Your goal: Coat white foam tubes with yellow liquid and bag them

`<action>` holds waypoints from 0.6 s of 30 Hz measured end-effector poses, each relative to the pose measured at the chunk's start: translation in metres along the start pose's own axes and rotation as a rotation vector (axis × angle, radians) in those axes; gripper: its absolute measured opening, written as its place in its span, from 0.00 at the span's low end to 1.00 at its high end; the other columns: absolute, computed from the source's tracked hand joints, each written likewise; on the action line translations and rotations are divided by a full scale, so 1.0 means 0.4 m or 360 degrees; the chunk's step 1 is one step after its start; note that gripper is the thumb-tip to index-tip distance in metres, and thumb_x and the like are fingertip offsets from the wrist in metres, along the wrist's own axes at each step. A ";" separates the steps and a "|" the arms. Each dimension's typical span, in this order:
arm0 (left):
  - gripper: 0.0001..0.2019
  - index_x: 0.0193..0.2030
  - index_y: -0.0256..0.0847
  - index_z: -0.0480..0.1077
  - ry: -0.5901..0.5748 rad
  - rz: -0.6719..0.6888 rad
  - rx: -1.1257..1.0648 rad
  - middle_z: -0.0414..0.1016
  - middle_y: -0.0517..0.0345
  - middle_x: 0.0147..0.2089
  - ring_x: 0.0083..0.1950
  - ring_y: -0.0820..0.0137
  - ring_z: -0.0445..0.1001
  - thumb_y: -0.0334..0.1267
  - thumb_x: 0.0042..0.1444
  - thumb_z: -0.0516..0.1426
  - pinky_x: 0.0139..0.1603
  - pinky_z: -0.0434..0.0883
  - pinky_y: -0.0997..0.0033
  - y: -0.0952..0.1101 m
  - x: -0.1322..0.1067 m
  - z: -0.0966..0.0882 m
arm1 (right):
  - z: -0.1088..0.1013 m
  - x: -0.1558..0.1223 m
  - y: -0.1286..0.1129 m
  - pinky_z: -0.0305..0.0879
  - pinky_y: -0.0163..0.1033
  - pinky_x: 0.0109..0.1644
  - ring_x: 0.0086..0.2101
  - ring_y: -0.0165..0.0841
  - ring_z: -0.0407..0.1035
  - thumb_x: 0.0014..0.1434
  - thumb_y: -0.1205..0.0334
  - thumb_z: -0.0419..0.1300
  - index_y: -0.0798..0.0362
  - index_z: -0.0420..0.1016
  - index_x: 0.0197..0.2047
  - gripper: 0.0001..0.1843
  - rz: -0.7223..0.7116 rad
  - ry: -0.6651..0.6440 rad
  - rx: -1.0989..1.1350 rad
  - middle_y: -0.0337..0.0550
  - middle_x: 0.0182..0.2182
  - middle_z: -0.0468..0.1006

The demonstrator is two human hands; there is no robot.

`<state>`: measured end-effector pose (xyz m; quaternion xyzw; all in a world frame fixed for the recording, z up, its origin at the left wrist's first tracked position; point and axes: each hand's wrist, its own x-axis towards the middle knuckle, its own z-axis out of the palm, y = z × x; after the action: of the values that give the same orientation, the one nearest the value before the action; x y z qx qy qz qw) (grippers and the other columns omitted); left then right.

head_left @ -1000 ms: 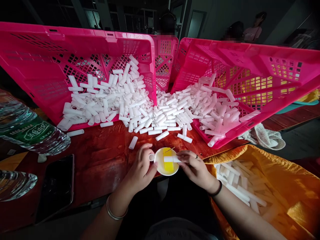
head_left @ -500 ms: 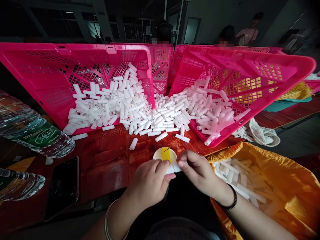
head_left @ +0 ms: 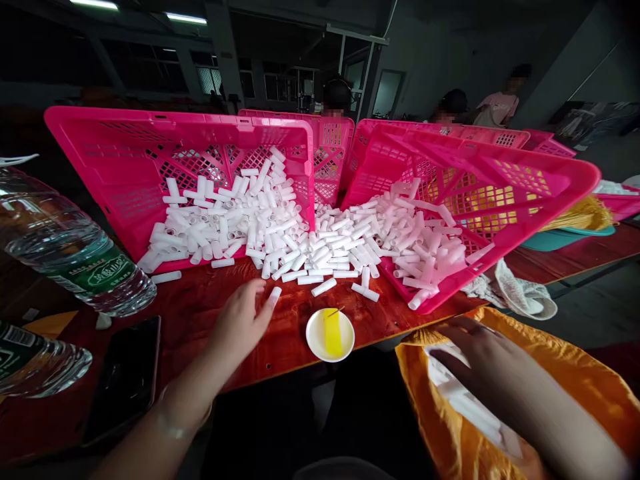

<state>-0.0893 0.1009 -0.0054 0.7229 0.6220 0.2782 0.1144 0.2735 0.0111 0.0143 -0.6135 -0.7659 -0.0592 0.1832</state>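
Red table (head_left: 210, 313) across the middle. Two pink crates: left crate (head_left: 150, 147) at 11 o'clock, tipped open toward the viewer; right crate (head_left: 500, 180) at 1 o'clock, likewise tipped. White tubes (head_left: 300, 233) heaped in both, spilling onto the table between them at 12 o'clock. Orange bag (head_left: 575, 373) at 4 o'clock, off the table's near edge, more white tubes inside. Two clear bottles at 9 o'clock: upper bottle (head_left: 75, 253) with a green label, lower bottle (head_left: 35, 360) at the frame edge. Dark phone (head_left: 125, 380) flat on the table at 8 o'clock. Grey cloth (head_left: 520, 297) at 3 o'clock beside the right crate. Right hand (head_left: 480, 357) over the bag's mouth at 4 o'clock, fingers spread, holding nothing seen; blurred. Left hand (head_left: 243, 323) flat over the table at 7 o'clock, fingers loosely spread, fingertips touching one loose tube (head_left: 275, 294); grip not closed. White dish (head_left: 330, 335) with a yellow pad, centre, at 6 o'clock, between the hands, apart from both.
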 end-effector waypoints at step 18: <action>0.11 0.51 0.43 0.64 -0.0385 0.0357 -0.0411 0.73 0.49 0.51 0.52 0.63 0.74 0.41 0.63 0.52 0.53 0.73 0.59 -0.035 -0.097 0.090 | 0.238 0.058 -0.126 0.73 0.46 0.50 0.46 0.40 0.75 0.68 0.61 0.51 0.52 0.70 0.57 0.17 -0.0288 -0.0061 0.1113 0.53 0.46 0.78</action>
<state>-0.0843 0.0729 -0.0523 0.7952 0.4784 0.2778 0.2484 0.2013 0.0502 -0.0590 -0.4445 -0.7943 0.2019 0.3616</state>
